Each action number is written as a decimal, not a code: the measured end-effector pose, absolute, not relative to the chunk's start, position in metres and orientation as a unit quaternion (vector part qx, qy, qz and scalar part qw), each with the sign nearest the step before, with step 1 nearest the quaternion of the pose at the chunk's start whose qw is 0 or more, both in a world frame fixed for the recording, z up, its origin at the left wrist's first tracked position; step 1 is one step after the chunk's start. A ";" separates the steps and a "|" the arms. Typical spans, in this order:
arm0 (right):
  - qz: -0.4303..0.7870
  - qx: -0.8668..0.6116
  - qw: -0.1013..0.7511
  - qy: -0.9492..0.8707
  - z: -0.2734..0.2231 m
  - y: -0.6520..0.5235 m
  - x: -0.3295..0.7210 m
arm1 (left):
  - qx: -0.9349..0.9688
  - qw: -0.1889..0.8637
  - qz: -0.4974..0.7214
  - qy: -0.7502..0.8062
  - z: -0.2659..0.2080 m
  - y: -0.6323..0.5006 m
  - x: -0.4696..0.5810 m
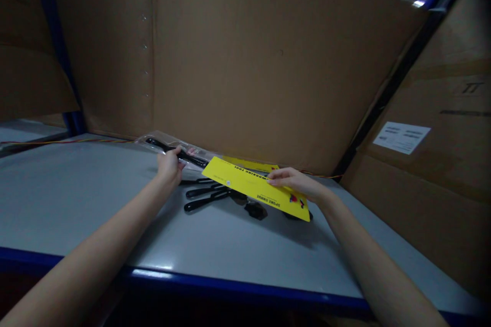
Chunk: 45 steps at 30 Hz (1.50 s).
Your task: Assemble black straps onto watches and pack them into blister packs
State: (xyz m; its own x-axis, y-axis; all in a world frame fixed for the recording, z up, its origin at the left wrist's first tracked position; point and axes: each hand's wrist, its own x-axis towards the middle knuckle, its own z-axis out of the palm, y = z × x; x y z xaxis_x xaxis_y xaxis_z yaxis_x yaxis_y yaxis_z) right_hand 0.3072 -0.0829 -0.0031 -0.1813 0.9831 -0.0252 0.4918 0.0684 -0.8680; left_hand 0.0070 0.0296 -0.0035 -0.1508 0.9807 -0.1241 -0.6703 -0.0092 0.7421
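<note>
My left hand (pixel 169 166) is closed on a black spokeshave (pixel 191 157), whose handle shows through a clear plastic wrapper (pixel 168 138). In my right hand (pixel 293 181) is the edge of a yellow card (pixel 245 182), pinched between thumb and fingers and tilted above the shelf. Printing on the card reads "SPOKE SHAVE", upside down to me. The card hides the far end of the wrapped tool. Beneath it lie several loose black spokeshaves (pixel 205 202), partly covered. A second yellow card (pixel 251 164) shows behind the first.
The grey shelf (pixel 95 199) has a blue front rail (pixel 230 288). A tall cardboard sheet (pixel 245 61) closes off the back. On the right stands a large cardboard box (pixel 429 179) with a white label. A thin twisted cord (pixel 76 140) runs along the shelf's rear.
</note>
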 end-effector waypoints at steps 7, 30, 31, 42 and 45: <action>0.391 -0.586 0.301 -0.643 0.001 -0.087 0.315 | 0.237 0.541 0.740 0.322 -0.001 0.028 0.011; 0.374 -0.583 0.352 -0.629 -0.010 -0.088 0.283 | 0.317 0.554 0.705 0.309 -0.009 0.024 0.021; 0.379 -0.580 0.364 -0.623 -0.013 -0.088 0.275 | 0.336 0.558 0.699 0.297 -0.010 0.021 0.024; 0.408 -0.570 0.477 -0.530 -0.010 -0.097 0.229 | 0.491 0.646 0.536 0.232 -0.013 -0.022 0.054; 0.499 -0.519 0.427 -0.547 -0.006 -0.102 0.236 | 0.488 0.634 0.551 0.238 -0.013 -0.016 0.049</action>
